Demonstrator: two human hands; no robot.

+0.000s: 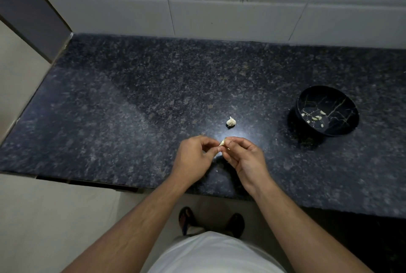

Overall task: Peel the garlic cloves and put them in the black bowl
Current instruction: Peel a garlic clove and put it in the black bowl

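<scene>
Dim, grainy wide-angle view; glare spot on the granite counter (241,134), dark corners, bowed edges.

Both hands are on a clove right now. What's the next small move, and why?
Probably keep stripping the skin off the clove pinched between the left hand and right hand; papery skin seems to remain. The bowl, off to the right, holds only peeled cloves, so carry it over afterwards.

No legible text anywhere.

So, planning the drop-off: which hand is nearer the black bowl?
Right. The right hand is left of and nearer the bowl; the left hand sits farther left, beyond it.
</scene>
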